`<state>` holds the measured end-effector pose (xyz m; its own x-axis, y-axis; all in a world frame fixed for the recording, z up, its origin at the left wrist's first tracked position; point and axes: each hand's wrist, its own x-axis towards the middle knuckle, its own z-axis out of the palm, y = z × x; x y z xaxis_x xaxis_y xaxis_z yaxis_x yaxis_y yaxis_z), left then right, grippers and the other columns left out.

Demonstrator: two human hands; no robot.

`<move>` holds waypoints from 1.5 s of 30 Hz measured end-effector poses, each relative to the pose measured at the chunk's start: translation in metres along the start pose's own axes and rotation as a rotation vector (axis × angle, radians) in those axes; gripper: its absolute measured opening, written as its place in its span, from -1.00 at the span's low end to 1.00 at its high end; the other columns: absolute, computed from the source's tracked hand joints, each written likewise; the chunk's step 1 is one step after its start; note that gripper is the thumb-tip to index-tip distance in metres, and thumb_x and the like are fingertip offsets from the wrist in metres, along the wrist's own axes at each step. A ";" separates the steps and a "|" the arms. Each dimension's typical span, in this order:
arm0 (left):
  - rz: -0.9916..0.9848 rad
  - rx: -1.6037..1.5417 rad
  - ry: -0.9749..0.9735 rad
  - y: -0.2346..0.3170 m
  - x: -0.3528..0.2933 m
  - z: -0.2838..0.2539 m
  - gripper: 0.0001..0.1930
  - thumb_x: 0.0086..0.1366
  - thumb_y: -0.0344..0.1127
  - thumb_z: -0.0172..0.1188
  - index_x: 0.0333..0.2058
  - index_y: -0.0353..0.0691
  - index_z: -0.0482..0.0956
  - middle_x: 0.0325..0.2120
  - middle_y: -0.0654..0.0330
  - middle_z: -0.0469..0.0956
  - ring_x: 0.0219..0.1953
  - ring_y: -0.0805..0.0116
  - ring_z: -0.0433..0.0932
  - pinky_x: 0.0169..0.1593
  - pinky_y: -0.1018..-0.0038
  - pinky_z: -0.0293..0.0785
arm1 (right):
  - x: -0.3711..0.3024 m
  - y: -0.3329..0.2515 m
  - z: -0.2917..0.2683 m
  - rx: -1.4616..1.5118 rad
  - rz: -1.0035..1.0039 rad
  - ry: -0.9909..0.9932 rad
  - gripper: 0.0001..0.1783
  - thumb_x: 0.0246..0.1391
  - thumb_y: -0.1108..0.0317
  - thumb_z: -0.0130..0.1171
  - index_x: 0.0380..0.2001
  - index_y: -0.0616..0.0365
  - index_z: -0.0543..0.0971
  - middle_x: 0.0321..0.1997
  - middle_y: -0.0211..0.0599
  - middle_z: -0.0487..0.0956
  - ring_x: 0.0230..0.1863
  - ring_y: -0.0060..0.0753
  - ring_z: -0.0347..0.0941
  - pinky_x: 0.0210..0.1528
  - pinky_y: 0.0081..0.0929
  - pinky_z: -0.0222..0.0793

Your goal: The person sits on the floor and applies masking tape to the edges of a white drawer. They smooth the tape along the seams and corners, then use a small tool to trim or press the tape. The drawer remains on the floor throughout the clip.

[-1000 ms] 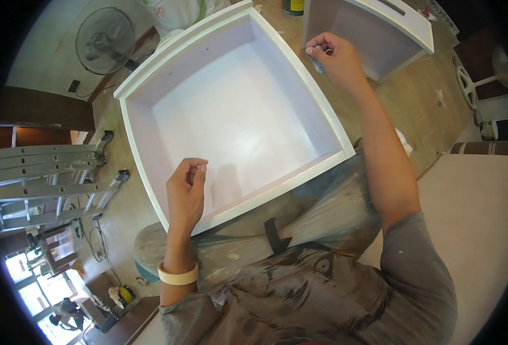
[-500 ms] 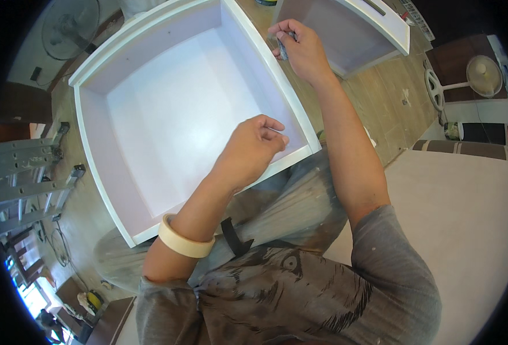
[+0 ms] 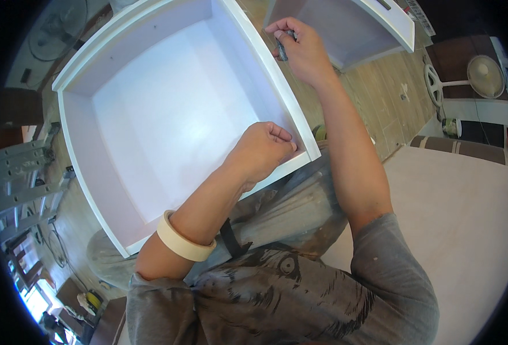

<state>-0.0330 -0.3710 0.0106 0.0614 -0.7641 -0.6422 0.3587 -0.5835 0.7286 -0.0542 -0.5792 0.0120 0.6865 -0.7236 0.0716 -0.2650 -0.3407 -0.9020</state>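
A white drawer [image 3: 156, 132] lies tilted across my lap, its open side facing up. My left hand [image 3: 261, 148] is closed at the drawer's near right inside corner, fingers curled; what they hold, if anything, is hidden. Around my left forearm sits a roll of cream masking tape [image 3: 179, 241]. Beyond the drawer's right side wall, my right hand [image 3: 305, 52] is closed on a small crumpled dark grey piece [image 3: 281, 49], whose kind I cannot make out.
Another white drawer [image 3: 351, 34] stands on the tiled floor [image 3: 380, 103] at the far right. A metal ladder [image 3: 27, 172] is at the left. A white fan [image 3: 485, 76] stands far right, and a pale flat surface [image 3: 455, 218] lies beside me.
My left hand has moved slightly right, into the drawer's corner, and its fingers have curled in more. The drawer has shifted slightly left in view. My right hand stays in nearly the same place.
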 end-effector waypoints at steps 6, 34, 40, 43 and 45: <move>0.007 -0.107 -0.002 0.001 -0.007 0.000 -0.73 0.22 -0.47 0.36 -0.13 -0.41 0.57 -0.27 0.14 0.69 -0.25 0.53 0.63 -0.16 0.68 0.55 | 0.003 -0.004 -0.001 -0.005 -0.006 -0.019 -0.78 0.40 0.43 0.04 -0.08 0.20 0.65 -0.31 -0.31 0.60 -0.39 -0.49 0.60 -0.27 -0.47 0.52; -0.048 -0.144 -0.037 0.000 -0.004 0.002 -0.76 0.23 -0.41 0.37 -0.18 -0.20 0.50 -0.31 0.31 0.65 -0.32 0.63 0.45 -0.24 0.66 0.31 | 0.000 -0.025 -0.002 -0.041 0.050 -0.002 -0.82 0.37 0.54 -0.01 -0.16 0.24 0.61 -0.46 -0.42 0.54 -0.49 -0.61 0.40 -0.42 -0.54 0.35; -0.041 -0.204 -0.078 0.000 -0.005 0.001 -0.79 0.25 -0.41 0.35 -0.21 -0.14 0.49 -0.29 0.33 0.66 -0.31 0.64 0.48 -0.24 0.64 0.31 | -0.011 -0.043 0.005 -0.135 0.080 -0.018 -0.83 0.34 0.52 0.03 -0.20 0.24 0.63 -0.39 -0.32 0.62 -0.39 -0.49 0.48 -0.29 -0.45 0.41; -0.019 -0.214 -0.105 0.002 -0.006 0.002 -0.80 0.26 -0.41 0.35 -0.22 -0.12 0.49 -0.29 0.33 0.67 -0.31 0.64 0.49 -0.23 0.64 0.30 | -0.014 -0.037 0.009 -0.109 -0.054 0.041 -0.84 0.32 0.51 0.05 -0.20 0.26 0.63 -0.34 -0.24 0.66 -0.32 -0.40 0.53 -0.20 -0.40 0.43; -0.030 -0.169 -0.085 0.003 -0.006 0.003 -0.79 0.26 -0.41 0.35 -0.21 -0.13 0.48 -0.29 0.32 0.67 -0.30 0.63 0.50 -0.23 0.63 0.30 | -0.013 -0.032 0.012 -0.128 -0.071 0.056 -0.85 0.31 0.50 0.06 -0.20 0.26 0.62 -0.33 -0.19 0.66 -0.29 -0.34 0.55 -0.16 -0.38 0.44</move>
<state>-0.0347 -0.3686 0.0175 -0.0283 -0.7715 -0.6356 0.5110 -0.5576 0.6541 -0.0465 -0.5519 0.0346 0.6686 -0.7261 0.1605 -0.3036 -0.4635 -0.8324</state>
